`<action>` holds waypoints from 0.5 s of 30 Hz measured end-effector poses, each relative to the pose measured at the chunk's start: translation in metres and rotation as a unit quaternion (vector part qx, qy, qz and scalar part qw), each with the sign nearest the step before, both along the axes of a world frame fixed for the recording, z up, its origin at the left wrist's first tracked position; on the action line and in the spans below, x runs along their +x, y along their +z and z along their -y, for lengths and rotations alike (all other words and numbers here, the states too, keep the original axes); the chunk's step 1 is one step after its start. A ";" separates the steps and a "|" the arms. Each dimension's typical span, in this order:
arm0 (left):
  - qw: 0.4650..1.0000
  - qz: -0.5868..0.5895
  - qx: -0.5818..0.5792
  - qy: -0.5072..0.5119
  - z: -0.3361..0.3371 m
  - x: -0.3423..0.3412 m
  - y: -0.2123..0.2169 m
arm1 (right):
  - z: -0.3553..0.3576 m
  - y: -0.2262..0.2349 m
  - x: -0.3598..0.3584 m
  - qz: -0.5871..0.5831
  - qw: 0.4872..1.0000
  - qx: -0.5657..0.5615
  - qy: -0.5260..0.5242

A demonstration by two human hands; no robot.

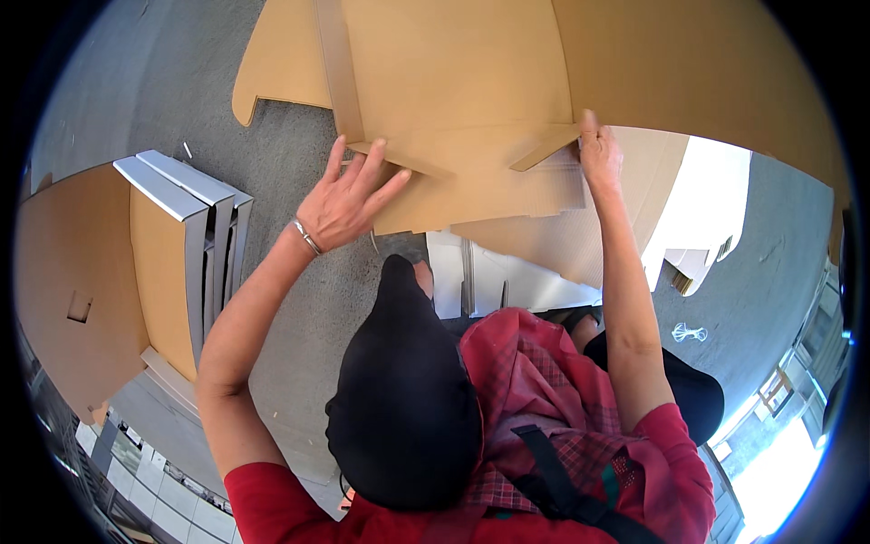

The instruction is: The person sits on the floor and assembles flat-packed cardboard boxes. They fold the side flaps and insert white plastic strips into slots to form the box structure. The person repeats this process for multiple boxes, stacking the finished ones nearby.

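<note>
A large brown cardboard box (462,63), partly folded with its panels raised, lies in front of me. My left hand (349,199) has its fingers spread and rests at the box's near left corner, touching a narrow folded flap (412,161). At the near right corner my right hand (600,163) holds the edge where a side panel (689,63) meets a second slanting flap (546,147). The fingers of this hand are close together and slightly blurred. Between both hands a wide front flap (471,186) extends toward me.
Beneath the box lie flat cardboard sheets (643,172) and white sheets (535,272). Folded white-edged cartons (195,204) stand at the left beside a brown panel (77,281) with a square hole. A white tie (689,333) lies on the grey floor (770,245) at right.
</note>
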State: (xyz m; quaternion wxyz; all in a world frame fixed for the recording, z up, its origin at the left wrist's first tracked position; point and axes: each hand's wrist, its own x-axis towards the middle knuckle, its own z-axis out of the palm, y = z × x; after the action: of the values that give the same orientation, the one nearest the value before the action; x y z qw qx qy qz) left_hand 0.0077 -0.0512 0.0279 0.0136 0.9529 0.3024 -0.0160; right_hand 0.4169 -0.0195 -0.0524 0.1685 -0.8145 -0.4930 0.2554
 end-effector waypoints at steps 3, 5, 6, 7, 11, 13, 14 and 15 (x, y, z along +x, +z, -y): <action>0.998 -0.021 -0.061 0.016 -0.005 0.008 0.005 | -0.001 0.014 0.004 -0.036 0.999 0.004 -0.015; 0.993 -0.021 -0.115 0.032 -0.010 0.014 0.012 | -0.005 0.023 0.011 -0.061 0.998 -0.020 -0.029; 0.989 -0.013 -0.142 0.041 -0.011 0.016 0.016 | -0.006 0.025 0.015 -0.075 0.996 -0.030 -0.031; 0.984 -0.005 -0.169 0.049 -0.014 0.018 0.020 | -0.006 0.025 0.019 -0.083 0.995 -0.034 -0.032; 0.983 -0.010 -0.178 0.045 -0.021 0.021 0.032 | -0.005 0.033 0.029 -0.123 0.991 -0.050 -0.035; 0.976 -0.027 -0.212 0.035 -0.019 0.024 0.039 | 0.005 0.041 0.032 -0.155 0.985 -0.067 -0.042; 0.975 -0.037 -0.220 0.025 -0.015 0.027 0.044 | 0.011 0.045 0.034 -0.165 0.983 -0.071 -0.042; 0.972 -0.047 -0.228 0.015 -0.010 0.030 0.051 | 0.019 0.048 0.038 -0.165 0.983 -0.068 -0.033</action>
State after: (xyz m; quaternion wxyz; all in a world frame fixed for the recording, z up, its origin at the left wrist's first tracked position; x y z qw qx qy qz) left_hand 0.0377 -0.0411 0.0788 0.2166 0.9184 0.3050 -0.1288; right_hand 0.4551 -0.0388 -0.0047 0.1999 -0.7869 -0.4125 0.4131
